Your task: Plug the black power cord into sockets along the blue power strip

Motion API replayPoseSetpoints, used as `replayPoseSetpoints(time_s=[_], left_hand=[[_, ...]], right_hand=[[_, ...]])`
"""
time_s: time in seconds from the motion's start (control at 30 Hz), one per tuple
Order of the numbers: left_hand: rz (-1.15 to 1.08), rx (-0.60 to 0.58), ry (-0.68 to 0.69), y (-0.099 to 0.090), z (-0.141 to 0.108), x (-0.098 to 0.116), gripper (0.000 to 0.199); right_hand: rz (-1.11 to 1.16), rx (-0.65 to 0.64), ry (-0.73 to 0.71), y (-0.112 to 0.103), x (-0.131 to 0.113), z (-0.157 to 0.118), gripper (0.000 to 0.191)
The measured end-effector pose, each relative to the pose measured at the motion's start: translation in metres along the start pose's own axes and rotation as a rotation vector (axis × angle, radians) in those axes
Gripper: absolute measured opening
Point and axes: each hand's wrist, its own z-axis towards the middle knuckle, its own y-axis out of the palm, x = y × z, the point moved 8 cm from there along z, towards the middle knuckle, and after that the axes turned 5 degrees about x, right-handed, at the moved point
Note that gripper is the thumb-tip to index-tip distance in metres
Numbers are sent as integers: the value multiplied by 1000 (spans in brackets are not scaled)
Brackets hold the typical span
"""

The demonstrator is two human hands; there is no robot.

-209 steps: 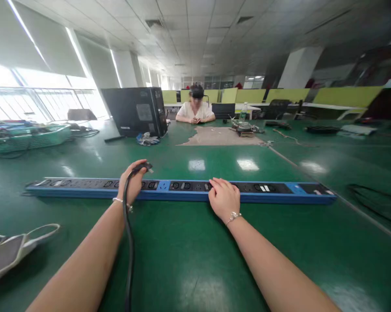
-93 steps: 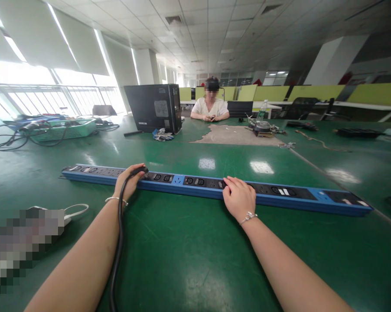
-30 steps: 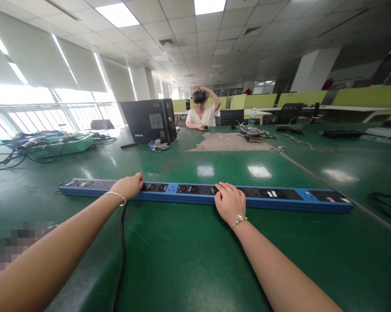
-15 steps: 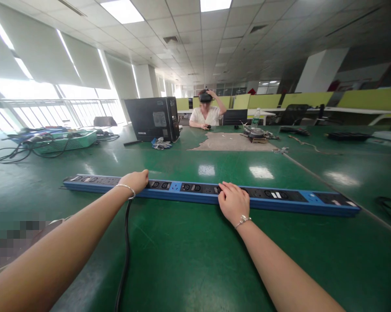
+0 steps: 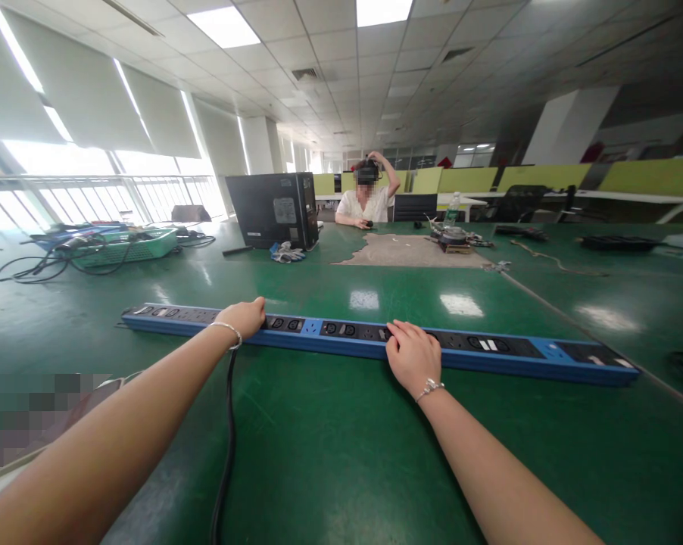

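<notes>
A long blue power strip (image 5: 506,365) with black socket panels lies across the green table (image 5: 330,446). My left hand (image 5: 244,318) is closed over the strip left of its middle, at the top end of a black cable (image 5: 226,446) that runs down toward me. That hand appears to grip a plug or the cable's end, mostly hidden under the fingers. Right of the strip's middle rests my right hand (image 5: 414,354), its fingers bent over the top face and the thumb near the front edge, holding the strip.
Behind the strip stand a black computer case (image 5: 267,212), gloves (image 5: 288,253) and a green basket (image 5: 131,248) of cables on the left. A person (image 5: 365,200) sits across the table. A bottle (image 5: 453,207) and a metal device (image 5: 455,238) are at the back right.
The whole view has shifted slightly, so everything appears a little further right. Both hands keep their places on the strip. The person across has moved the raised arm a little.
</notes>
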Motion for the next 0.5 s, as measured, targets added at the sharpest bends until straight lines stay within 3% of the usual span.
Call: replayPoseSetpoints(time_s=[0.27,0.5], left_hand=[[4,77,-61,3,-17,9,35],[-66,-8,-71,9,6,-8,36]], right_hand=[[1,9,-16,-1,-1,0,34],[-1,8,-13,0,0,1,34]])
